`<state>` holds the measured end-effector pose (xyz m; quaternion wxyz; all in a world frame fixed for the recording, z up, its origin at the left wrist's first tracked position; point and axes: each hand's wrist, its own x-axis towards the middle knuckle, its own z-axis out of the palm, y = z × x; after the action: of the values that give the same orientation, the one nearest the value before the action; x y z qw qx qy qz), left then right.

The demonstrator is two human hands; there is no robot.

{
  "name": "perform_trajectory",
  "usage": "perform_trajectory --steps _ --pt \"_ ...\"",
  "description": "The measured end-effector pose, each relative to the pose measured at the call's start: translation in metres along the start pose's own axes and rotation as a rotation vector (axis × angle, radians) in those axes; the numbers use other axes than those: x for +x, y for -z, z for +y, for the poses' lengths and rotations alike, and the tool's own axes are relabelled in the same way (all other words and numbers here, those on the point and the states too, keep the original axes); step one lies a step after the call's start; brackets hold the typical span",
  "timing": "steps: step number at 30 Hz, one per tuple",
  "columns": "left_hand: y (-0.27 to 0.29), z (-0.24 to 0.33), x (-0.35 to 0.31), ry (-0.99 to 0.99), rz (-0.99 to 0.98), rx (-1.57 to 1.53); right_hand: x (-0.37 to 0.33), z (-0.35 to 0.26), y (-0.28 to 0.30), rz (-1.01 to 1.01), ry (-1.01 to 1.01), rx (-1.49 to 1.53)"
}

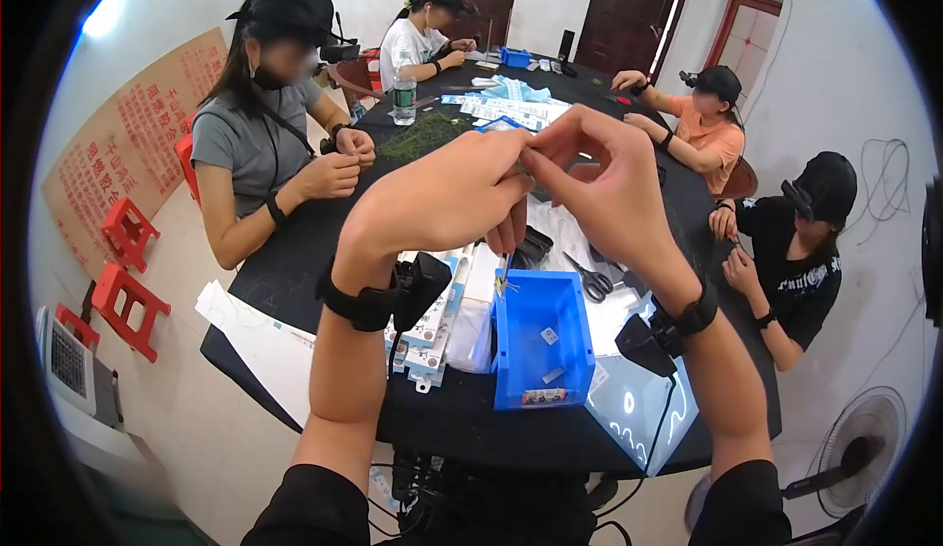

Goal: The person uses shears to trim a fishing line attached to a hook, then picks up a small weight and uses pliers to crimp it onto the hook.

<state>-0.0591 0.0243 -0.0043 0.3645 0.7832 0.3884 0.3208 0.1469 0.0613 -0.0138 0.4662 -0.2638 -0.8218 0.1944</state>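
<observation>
My left hand (442,192) and my right hand (607,168) are raised over the table, their fingertips meeting in the middle. Thumb and forefinger of the right hand are pinched together. The left hand's fingers are bent and closed, seen mostly from the back. Whatever lies between the fingertips is hidden or too small to name. Below them stands a blue plastic bin (540,325) with small labels inside and a thin yellowish-green strand at its upper left corner. Black scissors (589,277) lie to the right of the bin. Each wrist wears a black strap with a small device.
The black-covered table (462,409) holds stacked printed packages (427,335), a light blue sheet (643,399), a heap of green strands (424,137) and a water bottle (404,102). Several people sit around it, working with their hands. Red stools (131,305) stand left, a fan (859,448) right.
</observation>
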Motion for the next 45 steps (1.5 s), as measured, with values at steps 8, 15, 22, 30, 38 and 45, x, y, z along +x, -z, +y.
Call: perform_trajectory --steps 8,15,22,30,38,45 --pt "0.015 -0.005 -0.011 0.027 0.09 0.021 0.006 -0.008 0.002 -0.046 -0.044 0.044" --pt "0.022 -0.004 -0.018 -0.216 0.329 0.001 0.006 -0.01 0.002 -0.079 0.015 0.06" --pt "0.036 0.003 -0.026 -0.086 0.306 0.22 0.004 0.003 0.0 0.006 0.076 0.037" --pt "0.024 -0.013 -0.012 0.131 -0.123 0.381 0.006 0.014 0.008 -0.032 0.083 0.062" --pt "-0.001 -0.015 0.022 0.255 -0.29 0.417 -0.006 0.017 0.024 -0.137 0.094 0.171" --pt "-0.007 -0.023 0.031 0.283 -0.333 0.384 -0.059 0.038 0.065 -0.166 -0.149 0.012"
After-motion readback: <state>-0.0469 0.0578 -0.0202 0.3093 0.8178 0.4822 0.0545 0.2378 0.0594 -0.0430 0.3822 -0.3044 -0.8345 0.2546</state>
